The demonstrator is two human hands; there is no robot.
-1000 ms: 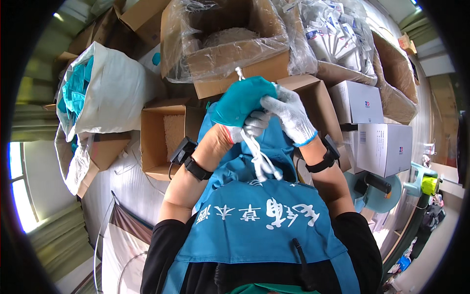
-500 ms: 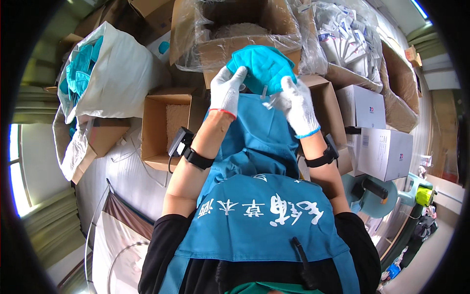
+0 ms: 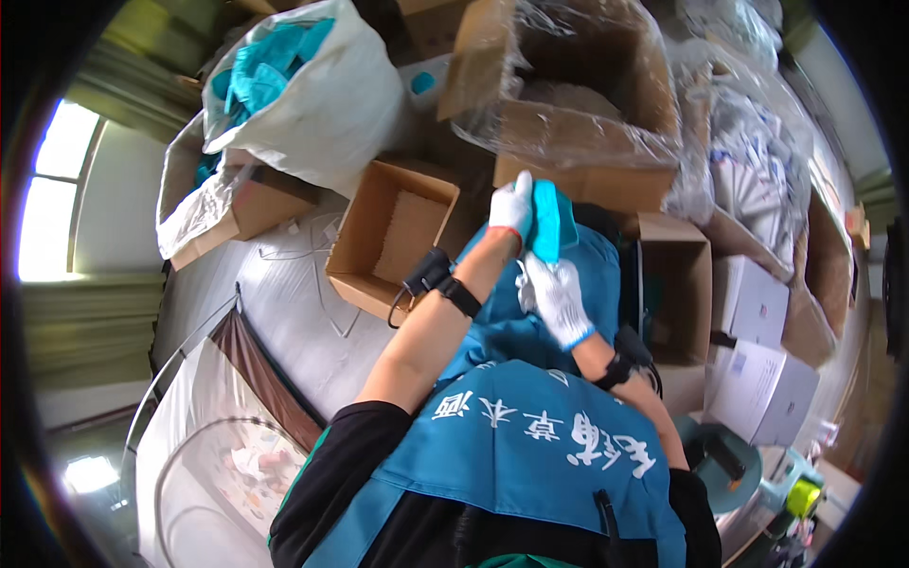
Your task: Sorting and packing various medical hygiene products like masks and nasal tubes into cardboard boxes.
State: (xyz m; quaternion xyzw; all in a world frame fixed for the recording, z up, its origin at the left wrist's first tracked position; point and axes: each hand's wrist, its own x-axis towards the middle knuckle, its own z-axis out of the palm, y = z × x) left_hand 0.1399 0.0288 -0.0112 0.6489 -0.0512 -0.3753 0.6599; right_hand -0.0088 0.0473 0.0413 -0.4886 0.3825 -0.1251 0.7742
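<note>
In white knitted gloves, both my hands hold one teal fabric piece (image 3: 553, 220) above my lap. It looks padded and stands folded on edge, narrow side toward me; its exact kind I cannot make out. My left hand (image 3: 512, 206) pinches its upper left side, the thumb pointing up along the edge. At the lower end, my right hand (image 3: 557, 292) grips the bottom corner. Similar teal pieces (image 3: 270, 71) fill a large white sack (image 3: 350, 104) at the far left. My blue apron (image 3: 530, 435) spreads beneath my arms.
Left of my knees stands an open cardboard box (image 3: 355, 251) with a pale lining. A larger plastic-lined carton (image 3: 587, 170) is ahead, and another open box (image 3: 674, 293) lies right. White cartons (image 3: 762, 393) and a plastic-lined box of white packets (image 3: 753, 180) stand farther right.
The teal piece was spread wide between both hands; now it is turned and folded narrow. My right hand has moved below it, toward me. The view has swung left.
</note>
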